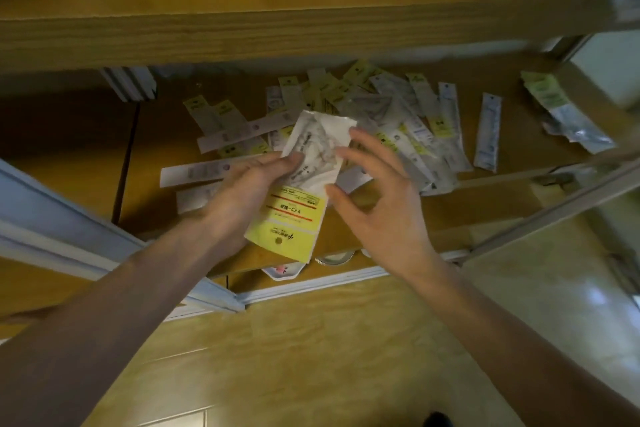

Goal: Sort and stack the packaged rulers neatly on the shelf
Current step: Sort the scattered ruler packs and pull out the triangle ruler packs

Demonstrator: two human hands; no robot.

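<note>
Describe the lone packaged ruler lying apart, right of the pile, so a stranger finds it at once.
On the wooden shelf, look right of the jumbled pile. One slim clear packet lies alone, nearly upright in the view. Nothing overlaps it, and it shows no yellow label.

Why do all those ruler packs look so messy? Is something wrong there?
Yes. The packaged rulers lie scattered on the shelf, crossing at all angles instead of stacked. The left hand holds a wide packet with a yellow label, and the right hand hovers open beside it.

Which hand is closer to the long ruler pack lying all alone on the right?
Right. The right hand hangs open left of that lone ruler pack; the left hand is farther left, holding the yellow-labelled packet.
</note>
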